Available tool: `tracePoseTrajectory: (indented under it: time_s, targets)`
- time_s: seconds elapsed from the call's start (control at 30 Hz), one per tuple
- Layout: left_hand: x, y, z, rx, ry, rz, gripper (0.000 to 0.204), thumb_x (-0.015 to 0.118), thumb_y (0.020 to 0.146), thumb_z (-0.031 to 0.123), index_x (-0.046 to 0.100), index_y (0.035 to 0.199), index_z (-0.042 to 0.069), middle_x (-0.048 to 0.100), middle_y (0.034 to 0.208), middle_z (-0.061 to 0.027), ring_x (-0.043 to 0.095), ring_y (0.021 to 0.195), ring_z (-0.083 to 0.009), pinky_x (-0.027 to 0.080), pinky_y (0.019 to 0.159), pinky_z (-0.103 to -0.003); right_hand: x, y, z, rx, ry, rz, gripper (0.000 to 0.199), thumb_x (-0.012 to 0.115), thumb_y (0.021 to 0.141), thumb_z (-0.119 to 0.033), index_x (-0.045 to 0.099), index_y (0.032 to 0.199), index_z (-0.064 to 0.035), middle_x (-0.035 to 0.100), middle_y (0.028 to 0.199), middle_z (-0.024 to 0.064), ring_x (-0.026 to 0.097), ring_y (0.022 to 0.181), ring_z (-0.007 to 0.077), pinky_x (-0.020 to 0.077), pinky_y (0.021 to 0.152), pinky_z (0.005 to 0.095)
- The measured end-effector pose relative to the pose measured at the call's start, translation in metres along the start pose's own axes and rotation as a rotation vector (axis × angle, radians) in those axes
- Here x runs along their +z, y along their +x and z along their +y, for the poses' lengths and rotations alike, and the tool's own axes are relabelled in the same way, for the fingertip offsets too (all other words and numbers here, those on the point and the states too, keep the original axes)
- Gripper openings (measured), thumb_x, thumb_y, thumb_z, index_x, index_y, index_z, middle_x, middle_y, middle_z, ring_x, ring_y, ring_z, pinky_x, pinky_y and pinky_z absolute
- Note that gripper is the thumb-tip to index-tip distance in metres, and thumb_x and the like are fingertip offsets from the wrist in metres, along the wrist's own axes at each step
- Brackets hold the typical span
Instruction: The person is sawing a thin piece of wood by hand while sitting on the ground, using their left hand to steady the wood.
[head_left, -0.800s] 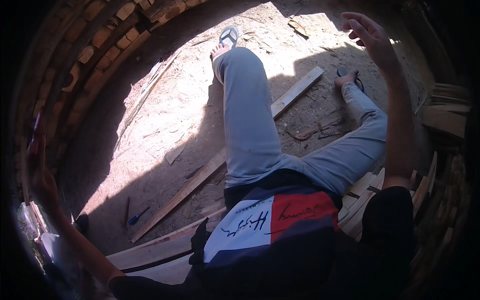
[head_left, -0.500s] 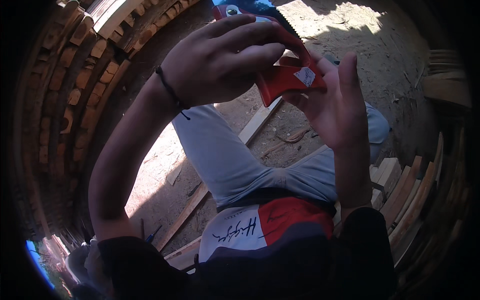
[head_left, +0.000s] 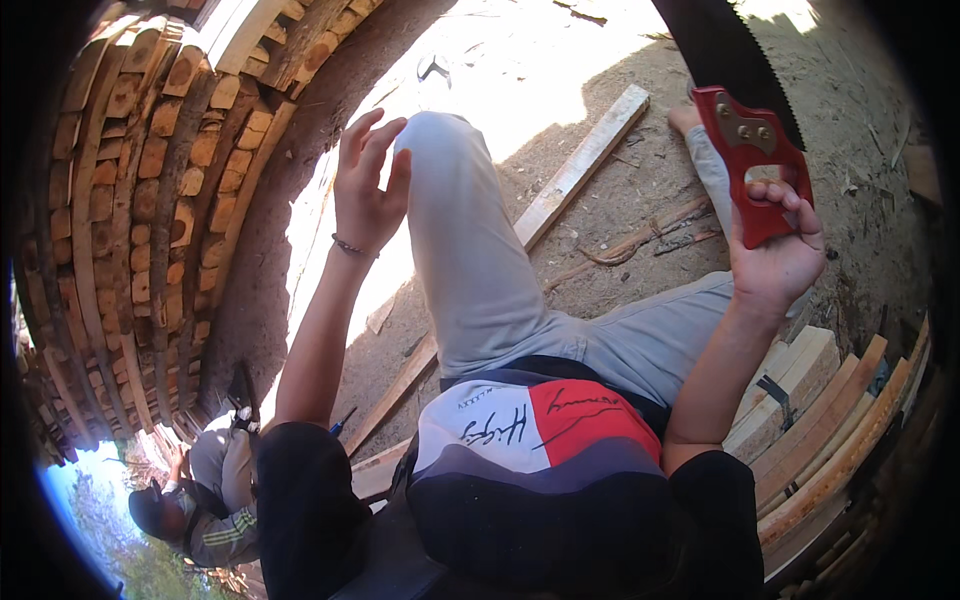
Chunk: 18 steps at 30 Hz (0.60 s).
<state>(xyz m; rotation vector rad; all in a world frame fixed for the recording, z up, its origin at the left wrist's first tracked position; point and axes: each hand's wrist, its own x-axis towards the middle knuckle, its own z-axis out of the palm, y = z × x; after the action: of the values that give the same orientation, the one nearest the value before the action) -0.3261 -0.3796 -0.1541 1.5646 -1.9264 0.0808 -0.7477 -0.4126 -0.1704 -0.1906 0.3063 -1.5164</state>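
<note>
A hand saw with a red handle (head_left: 752,130) and a dark toothed blade (head_left: 722,45) is up at the right, its blade pointing away from me. My right hand (head_left: 778,248) is closed round the handle, with fingertips showing through the grip opening. Over by my left knee, my left hand (head_left: 370,190) is raised with its fingers apart and nothing in it. A dark band circles that wrist. Between my legs, a long wooden plank (head_left: 580,165) lies slantwise on the ground, partly hidden beneath my left leg.
Stacked timber (head_left: 150,180) rises along the left. More boards (head_left: 810,400) lie at my right side. Dry sticks (head_left: 640,240) rest on the sandy ground near the plank. Another person (head_left: 215,500) is at the lower left, beyond my left arm.
My left hand has let go of the saw and moved down and left to near my knee. The right hand now grips the handle and has carried the saw rightward.
</note>
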Motion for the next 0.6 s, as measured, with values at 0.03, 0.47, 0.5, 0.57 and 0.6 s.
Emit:
tracePoseTrajectory:
  time_s: [0.03,0.47,0.5,0.57,0.6]
  targets:
    - [0.008,-0.042,-0.045,-0.261,-0.020,0.009,0.030,0.063,0.094,0.013,0.060,0.122,0.004,0.058,0.120,-0.0184,0.062,0.098,-0.0285,0.053,0.084,-0.038,-0.004,-0.003,-0.014,-0.018,0.046,0.004,0.045,0.055,0.086,-0.010,0.050,0.127,0.0088,0.056,0.082,0.0050,0.057,0.092,0.0252,0.0444,0.101,0.0453]
    - [0.156,-0.365,-0.065,-0.810,0.234,-1.299,0.088,0.072,0.082,0.052,0.039,0.142,-0.003,0.051,0.134,-0.0274,0.048,0.129,-0.0394,0.043,0.104,-0.046,-0.068,0.013,-0.056,-0.072,-0.050,0.085,0.021,0.060,0.078,-0.014,0.054,0.093,-0.0008,0.047,0.076,0.0026,0.050,0.083,0.0209,0.0433,0.086,0.0373]
    - [0.153,-0.364,-0.069,-0.824,0.228,-1.292,0.088,0.072,0.082,0.052,0.039,0.142,-0.002,0.052,0.134,-0.0271,0.048,0.128,-0.0390,0.043,0.104,-0.046,-0.063,0.015,-0.051,-0.104,-0.077,0.116,0.021,0.062,0.078,-0.015,0.055,0.091,0.0000,0.046,0.074,0.0033,0.048,0.082,0.0210,0.0428,0.084,0.0370]
    - [0.157,-0.353,-0.069,-0.804,0.181,-1.302,0.087,0.072,0.082,0.051,0.039,0.142,-0.002,0.052,0.134,-0.0266,0.048,0.128,-0.0383,0.043,0.103,-0.046,-0.060,0.011,-0.057,-0.149,-0.105,0.143,0.020,0.062,0.078,-0.015,0.055,0.089,-0.0001,0.046,0.073,0.0034,0.048,0.081,0.0207,0.0425,0.084,0.0367]
    - [0.149,-0.347,-0.073,-0.812,0.171,-1.285,0.086,0.072,0.082,0.051,0.039,0.142,-0.002,0.052,0.134,-0.0263,0.048,0.128,-0.0380,0.043,0.103,-0.046,-0.062,0.012,-0.052,-0.160,-0.092,0.148,0.019,0.062,0.077,-0.015,0.055,0.088,-0.0002,0.046,0.072,0.0034,0.048,0.081,0.0205,0.0423,0.084,0.0366]
